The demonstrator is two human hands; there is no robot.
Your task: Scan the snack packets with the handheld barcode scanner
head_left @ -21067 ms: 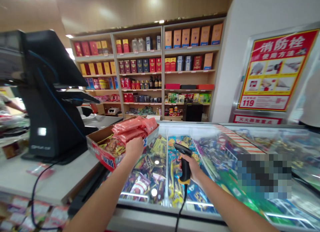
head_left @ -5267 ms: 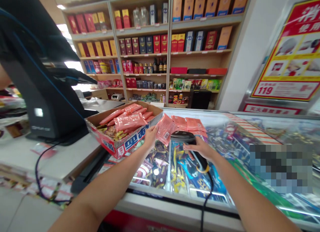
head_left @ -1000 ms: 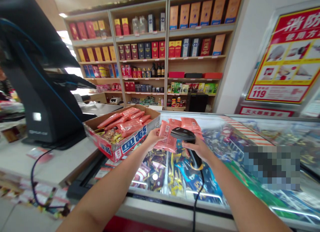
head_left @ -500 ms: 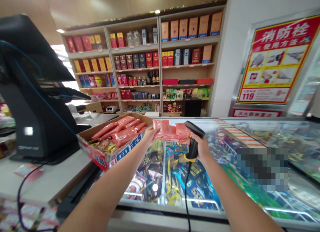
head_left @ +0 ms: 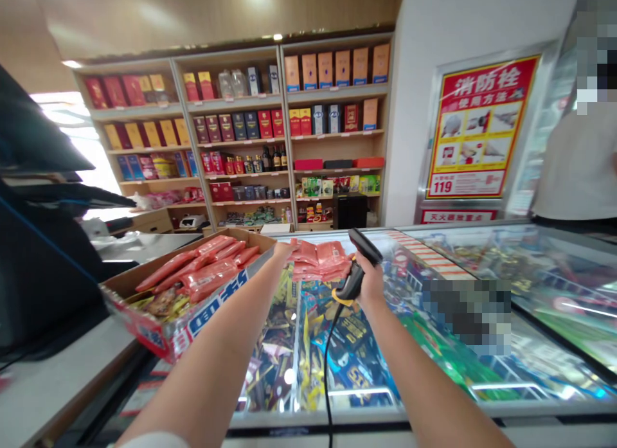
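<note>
My left hand reaches out over the freezer and touches a small pile of pink-red snack packets lying on the glass lid; its fingers are mostly hidden behind the packets. My right hand is closed round the grip of a black corded barcode scanner, whose head points up and to the right, just right of the packets. To the left sits an open cardboard box holding more of the same packets.
The glass-topped chest freezer full of ice creams spans the front. A black till screen stands on the white counter at left. Shelves of boxed goods line the back wall. A person in a light top stands at far right.
The view has swung to the right and up. My left hand has carried the packet forward onto the pile on the lid. The scanner has tipped upward, away from the packets.
</note>
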